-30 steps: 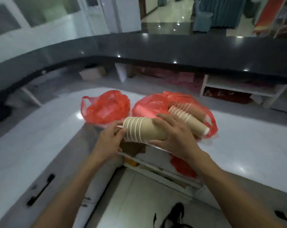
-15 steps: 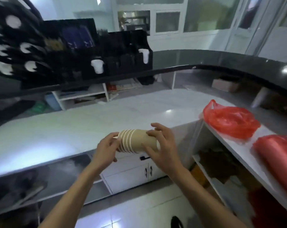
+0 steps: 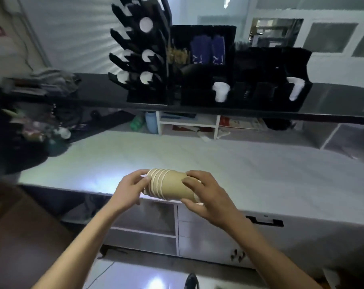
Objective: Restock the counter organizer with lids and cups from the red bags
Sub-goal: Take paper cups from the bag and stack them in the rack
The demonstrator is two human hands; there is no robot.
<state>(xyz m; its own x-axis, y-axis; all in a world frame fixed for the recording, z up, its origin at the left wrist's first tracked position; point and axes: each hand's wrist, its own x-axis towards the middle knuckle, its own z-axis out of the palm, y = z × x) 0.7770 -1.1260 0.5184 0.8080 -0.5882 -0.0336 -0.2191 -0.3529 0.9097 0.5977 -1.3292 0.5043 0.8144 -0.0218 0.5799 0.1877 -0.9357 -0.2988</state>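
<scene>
**Cup stack held sideways in front of the organizer**

A person stands at the white lower counter (image 3: 249, 163) with a stack of brown paper cups (image 3: 170, 185) held between both hands, lying on its side in the air just above the counter's near edge. The rims, a tight row of pale rings, point toward the left hand (image 3: 129, 189), whose fingers curl around the rim end with the thumb on top. The right hand (image 3: 206, 197) wraps the narrow base end, fingers over the top and thumb beneath, so the stack's bare middle shows between the two grips. Neither hand touches the counter.

Beyond it, on the raised dark ledge (image 3: 93, 88), stands the black organizer (image 3: 197, 94). Its tall left rack shows white lids (image 3: 146, 25) in slanted slots, and white cups (image 3: 220, 91) poke from the lower front openings. Two blue packets (image 3: 208, 50) stand in a compartment near the top. A black drawer handle (image 3: 264, 221) sits below the counter on the right.
</scene>
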